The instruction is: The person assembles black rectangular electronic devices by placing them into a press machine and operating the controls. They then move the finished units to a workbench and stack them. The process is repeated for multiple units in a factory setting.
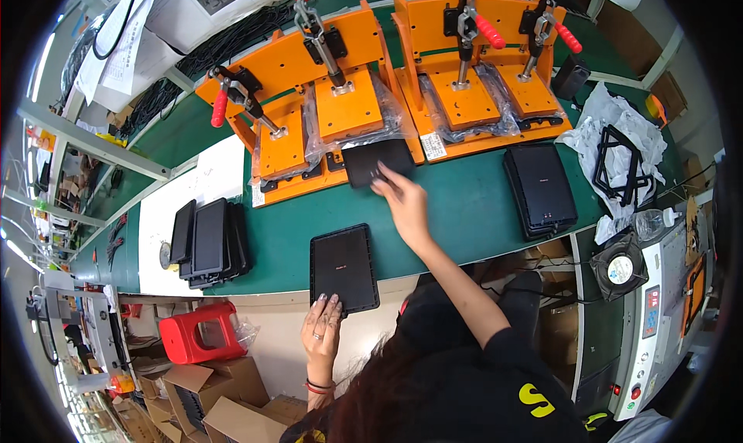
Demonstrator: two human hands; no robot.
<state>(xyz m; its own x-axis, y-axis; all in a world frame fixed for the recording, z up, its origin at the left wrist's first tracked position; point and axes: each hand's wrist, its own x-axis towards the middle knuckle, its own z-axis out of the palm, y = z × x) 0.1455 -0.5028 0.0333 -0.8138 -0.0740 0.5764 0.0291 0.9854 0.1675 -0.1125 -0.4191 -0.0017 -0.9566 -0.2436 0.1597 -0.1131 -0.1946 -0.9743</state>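
My left hand (pixel 322 331) grips the lower edge of a flat black rectangular cover (pixel 342 261), its fingers on top; the cover reaches past the bench's front edge. My right hand (pixel 404 201) stretches forward, its thumb and fingers closed at the near edge of a second black panel (pixel 368 158). That panel sticks out at the front of the left orange clamp fixture (pixel 317 60), below a raised orange press plate (pixel 345 106) wrapped in clear film. The hand hides part of the panel, and its fingertips are slightly blurred.
Another orange clamp fixture (pixel 480 64) with red-handled toggle clamps stands to the right. Black cases are stacked at right (pixel 539 191), and black panels at left (pixel 209 242). Black frames (pixel 619 164) lie on white wrapping. A red stool (pixel 200 333) and cardboard boxes (pixel 220 389) are below the bench.
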